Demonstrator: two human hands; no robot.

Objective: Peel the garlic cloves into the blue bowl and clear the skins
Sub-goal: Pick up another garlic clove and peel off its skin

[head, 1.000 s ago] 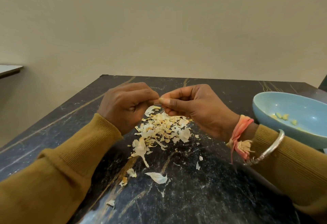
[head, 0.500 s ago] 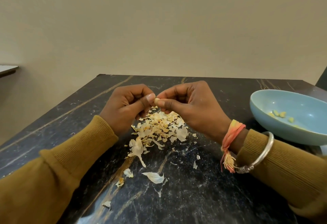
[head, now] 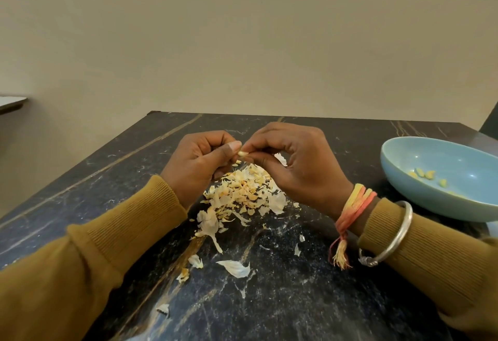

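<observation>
A small pale garlic clove is pinched between my two hands above the table's middle. My left hand has its thumb tip against the clove, the other fingers curled. My right hand pinches the clove from the right with thumb and forefinger. A bit of white skin shows under my right fingers. Below the hands lies a heap of dry garlic skins. The blue bowl stands at the right with several peeled cloves in it.
The dark marble table carries loose skin flakes toward its near edge. Its far edge meets a beige wall. A pale surface corner shows at the far left. Something dark rises behind the bowl at the right edge.
Both hands stay together over the heap, working the clove. My left thumb has shifted onto the clove's tip and my right fingers have re-pinched it. The view has drifted slightly.
</observation>
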